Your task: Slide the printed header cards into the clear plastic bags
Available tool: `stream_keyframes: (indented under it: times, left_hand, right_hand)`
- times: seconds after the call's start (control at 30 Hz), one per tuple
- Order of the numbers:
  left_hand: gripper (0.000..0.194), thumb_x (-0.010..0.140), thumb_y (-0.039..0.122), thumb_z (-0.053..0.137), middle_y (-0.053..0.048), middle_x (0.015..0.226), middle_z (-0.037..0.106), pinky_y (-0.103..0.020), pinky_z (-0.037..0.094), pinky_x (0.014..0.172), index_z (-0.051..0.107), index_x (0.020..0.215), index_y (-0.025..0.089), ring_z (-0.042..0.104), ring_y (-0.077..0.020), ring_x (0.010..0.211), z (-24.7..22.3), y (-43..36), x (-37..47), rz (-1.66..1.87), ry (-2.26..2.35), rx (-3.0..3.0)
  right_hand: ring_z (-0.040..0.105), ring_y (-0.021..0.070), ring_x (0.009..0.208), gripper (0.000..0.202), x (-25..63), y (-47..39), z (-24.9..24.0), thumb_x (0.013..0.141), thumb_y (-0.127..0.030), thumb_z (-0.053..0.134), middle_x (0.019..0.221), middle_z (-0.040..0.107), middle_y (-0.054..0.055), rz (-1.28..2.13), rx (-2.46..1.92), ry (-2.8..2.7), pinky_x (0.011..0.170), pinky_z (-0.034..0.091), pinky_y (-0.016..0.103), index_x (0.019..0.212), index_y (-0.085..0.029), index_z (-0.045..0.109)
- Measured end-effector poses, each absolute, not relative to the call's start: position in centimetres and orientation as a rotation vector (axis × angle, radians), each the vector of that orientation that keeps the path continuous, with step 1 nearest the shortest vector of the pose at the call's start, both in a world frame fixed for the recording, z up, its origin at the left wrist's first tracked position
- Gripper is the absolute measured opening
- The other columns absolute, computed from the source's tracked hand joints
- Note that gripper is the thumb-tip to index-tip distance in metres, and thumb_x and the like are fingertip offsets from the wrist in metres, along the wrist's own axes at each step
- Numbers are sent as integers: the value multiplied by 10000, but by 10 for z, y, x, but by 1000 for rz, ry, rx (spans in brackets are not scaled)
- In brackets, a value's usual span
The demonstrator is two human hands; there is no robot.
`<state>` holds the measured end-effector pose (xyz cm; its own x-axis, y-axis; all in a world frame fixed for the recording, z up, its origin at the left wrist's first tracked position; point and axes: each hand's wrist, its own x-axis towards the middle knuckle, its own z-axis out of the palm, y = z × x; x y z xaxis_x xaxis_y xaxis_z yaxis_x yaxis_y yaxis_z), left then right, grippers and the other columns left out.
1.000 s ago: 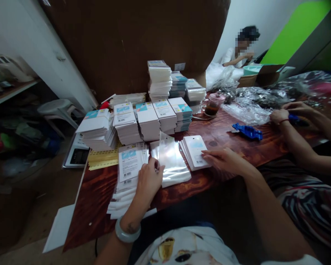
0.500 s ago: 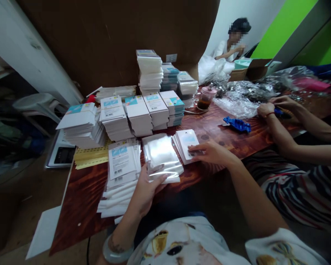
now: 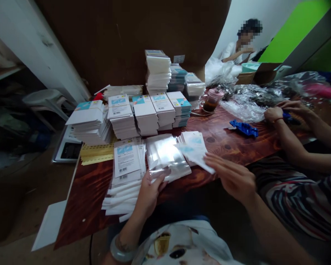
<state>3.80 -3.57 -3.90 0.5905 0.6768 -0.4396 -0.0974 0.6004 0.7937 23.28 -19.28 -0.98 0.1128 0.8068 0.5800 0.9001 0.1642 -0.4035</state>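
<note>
My left hand (image 3: 152, 189) pinches the near edge of the clear plastic sleeves (image 3: 165, 152), which lie stacked on the table and shine in the light. To the right, my right hand (image 3: 233, 176) has its fingertips closed on a white card (image 3: 197, 159), blurred and tilted, its far end over the sleeves. Behind that card is a small pile of printed cards (image 3: 197, 140). Left of the sleeves lie overlapping packed cards (image 3: 125, 162) with blue pictures and barcodes, their lower ends fanned toward the table's front edge.
Tall card stacks (image 3: 146, 114) stand along the back. A glass mug (image 3: 211, 99) of dark drink and a blue plastic piece (image 3: 244, 129) are farther right. Another person's hands (image 3: 274, 114) work near crumpled clear bags (image 3: 245, 105). Someone else sits beyond. Yellow sheets (image 3: 96, 154) lie left.
My right hand has lifted a card off the small pile and moved right and nearer. My left hand remains on the sleeves. The whole view has shifted slightly.
</note>
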Motion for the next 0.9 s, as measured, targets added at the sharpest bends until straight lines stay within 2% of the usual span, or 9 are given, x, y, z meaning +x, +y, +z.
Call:
stream_keyframes:
  times: [0.13,0.3,0.43,0.5,0.53,0.63,0.77,0.83,0.9]
  left_hand:
    - [377,676,230,718,-99,1047,704,-365,531,830,608,1028,154,651,-268,990,-46,-36,37,517,748,858]
    - [346,687,221,682,-84,1056,699,-395,507,872,617,1023,167,647,-258,990,-52,-37,37,559,734,914]
    - [438,635,159,717,-72,1051,699,-373,487,906,609,1059,184,637,-241,1004,-52,-36,36,543,693,998]
    - [445,648,185,729,-62,1084,683,-359,491,904,597,1073,199,637,-220,995,-51,-36,36,528,709,977]
    - [441,664,213,729,-54,1102,673,-350,499,893,589,1082,212,635,-210,996,-50,-36,37,516,731,956]
    - [397,703,287,722,-31,1108,657,-309,519,853,578,1069,232,616,-186,1021,-46,-36,39,472,795,930]
    - [387,707,296,728,-26,1101,654,-256,519,827,579,1058,230,603,-170,1040,-41,-35,40,445,810,924]
    - [432,690,288,744,-27,1078,662,-258,525,817,569,1081,233,617,-167,1006,-42,-35,38,452,811,909]
    - [470,671,279,759,-27,1059,666,-279,529,824,558,1094,237,628,-168,976,-43,-35,36,476,815,889]
  right_hand:
    - [511,205,1204,477,191,-203,2,934,-146,356,1291,562,35,48,-1464,-2007,998,469,346,1393,-271,382]
    - [426,221,1272,540,159,-189,-12,914,-98,348,1350,499,58,92,-1616,-2005,1032,426,373,1434,-232,293]
    - [249,234,1362,643,152,-158,-23,839,-4,329,1469,318,60,209,-1709,-1955,1078,349,427,1438,-232,282]
    - [152,231,1387,702,156,-137,-28,783,40,325,1514,201,44,267,-1734,-1918,1082,335,435,1425,-242,311]
    - [147,225,1390,722,160,-126,-31,761,53,329,1517,196,41,285,-1742,-1906,1084,330,433,1418,-247,328]
    - [323,208,1341,737,171,-98,-37,734,65,357,1443,384,62,303,-1785,-1883,1069,355,413,1406,-238,352]
    - [634,248,1035,533,178,-81,-39,752,9,447,1166,653,60,207,-1915,-1745,875,519,385,1199,-244,587]
    - [663,257,957,448,178,-81,-35,768,-13,450,1109,678,63,145,-1948,-1675,818,540,389,1107,-236,640]
    - [631,247,1035,447,173,-82,-27,808,-22,395,1147,658,70,36,-1935,-1575,868,520,390,1136,-221,625]
